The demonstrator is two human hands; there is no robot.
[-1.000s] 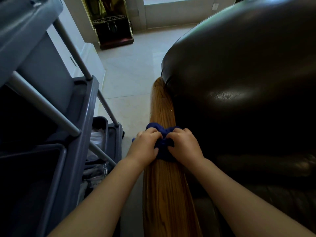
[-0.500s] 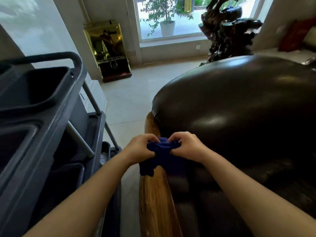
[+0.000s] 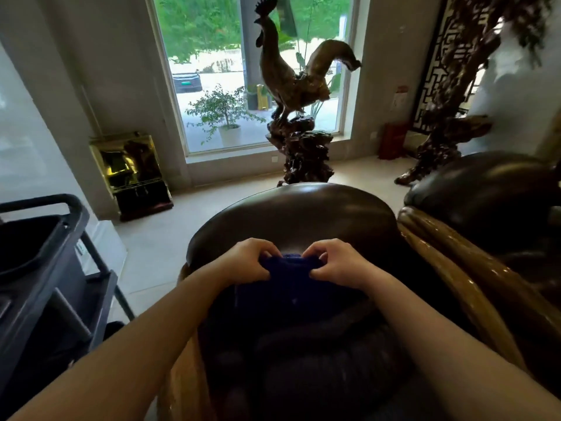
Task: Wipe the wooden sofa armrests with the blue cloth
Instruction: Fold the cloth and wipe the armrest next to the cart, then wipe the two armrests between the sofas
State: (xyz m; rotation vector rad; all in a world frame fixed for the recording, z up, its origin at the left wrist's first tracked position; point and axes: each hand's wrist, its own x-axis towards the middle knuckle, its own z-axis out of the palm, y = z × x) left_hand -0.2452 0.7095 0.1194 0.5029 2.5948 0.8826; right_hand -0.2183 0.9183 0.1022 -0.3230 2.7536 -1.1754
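Both hands hold the dark blue cloth (image 3: pixel 291 281) up in front of me, above the dark leather sofa seat. My left hand (image 3: pixel 247 262) pinches its upper left corner and my right hand (image 3: pixel 335 262) pinches its upper right corner, so the cloth hangs spread between them. The wooden armrest (image 3: pixel 182 387) on the left shows only as a strip under my left forearm. A second glossy wooden armrest (image 3: pixel 455 268) curves along the right side of the seat. The cloth touches neither armrest.
A grey cleaning cart (image 3: pixel 45 284) stands close on the left. Behind the rounded leather sofa back (image 3: pixel 291 214) are a carved rooster statue (image 3: pixel 297 95), a window, and a gold cabinet (image 3: pixel 130 174). Another leather seat (image 3: pixel 485 189) sits at the right. Tiled floor lies between cart and sofa.
The cloth was bunched on the left armrest; both hands have lifted it off, moved it right over the seat and spread it. The view has tilted up towards the window.
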